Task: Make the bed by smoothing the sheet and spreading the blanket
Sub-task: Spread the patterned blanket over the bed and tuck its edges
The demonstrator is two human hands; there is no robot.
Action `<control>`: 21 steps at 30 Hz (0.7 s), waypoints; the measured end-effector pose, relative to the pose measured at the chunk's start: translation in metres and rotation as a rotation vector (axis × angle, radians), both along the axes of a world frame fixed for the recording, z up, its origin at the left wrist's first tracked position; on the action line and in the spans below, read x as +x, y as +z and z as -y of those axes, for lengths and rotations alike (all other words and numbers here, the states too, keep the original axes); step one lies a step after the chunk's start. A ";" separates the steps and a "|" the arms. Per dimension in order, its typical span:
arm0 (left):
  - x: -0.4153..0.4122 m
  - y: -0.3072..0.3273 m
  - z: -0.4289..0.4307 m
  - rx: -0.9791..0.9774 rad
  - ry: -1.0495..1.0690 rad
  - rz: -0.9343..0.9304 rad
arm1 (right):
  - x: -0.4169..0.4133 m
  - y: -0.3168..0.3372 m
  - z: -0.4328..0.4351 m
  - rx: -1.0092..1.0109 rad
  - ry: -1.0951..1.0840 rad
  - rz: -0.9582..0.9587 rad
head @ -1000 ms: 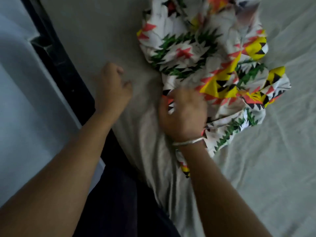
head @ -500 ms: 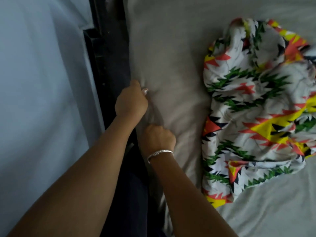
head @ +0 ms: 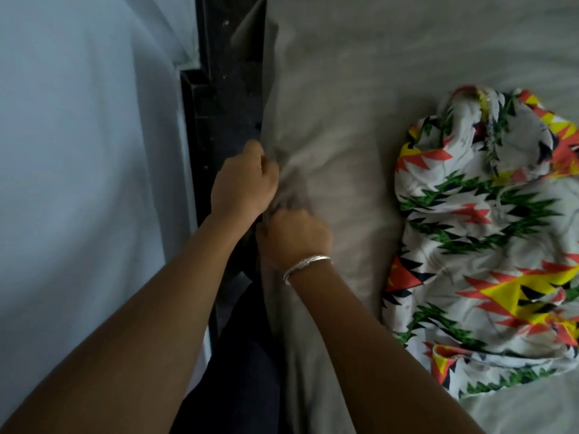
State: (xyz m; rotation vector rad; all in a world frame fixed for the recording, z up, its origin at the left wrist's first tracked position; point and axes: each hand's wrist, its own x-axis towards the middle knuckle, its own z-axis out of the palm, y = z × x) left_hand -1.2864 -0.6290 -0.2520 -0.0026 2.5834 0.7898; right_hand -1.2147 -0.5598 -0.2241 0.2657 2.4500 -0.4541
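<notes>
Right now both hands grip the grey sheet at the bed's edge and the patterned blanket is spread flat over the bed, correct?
One part is wrong. The head view shows the left hand and right hand gripping the grey sheet at the bed's edge, but the patterned blanket lies bunched in a heap on the sheet, not spread flat.

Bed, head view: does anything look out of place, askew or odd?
Yes. The blanket lies crumpled in a heap on the sheet, at the right, not spread. The sheet itself is bunched into creases at its left edge, where the left hand and right hand both grip it.
</notes>
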 end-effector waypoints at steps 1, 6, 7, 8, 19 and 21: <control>-0.010 0.000 -0.001 0.013 0.010 -0.005 | -0.013 0.001 -0.004 0.030 -0.034 -0.049; -0.063 -0.010 -0.020 0.104 0.007 0.023 | -0.083 0.001 -0.022 0.152 -0.088 -0.195; -0.072 -0.012 -0.023 0.140 0.013 0.028 | -0.091 0.000 -0.021 0.166 -0.065 -0.190; -0.078 -0.014 -0.024 0.173 0.010 0.027 | -0.097 0.000 -0.019 0.176 -0.053 -0.182; -0.117 -0.007 -0.024 0.394 0.085 -0.069 | -0.130 -0.006 -0.019 0.164 -0.128 -0.367; -0.140 0.000 -0.034 0.489 0.062 0.002 | -0.146 -0.011 -0.025 0.189 -0.206 -0.558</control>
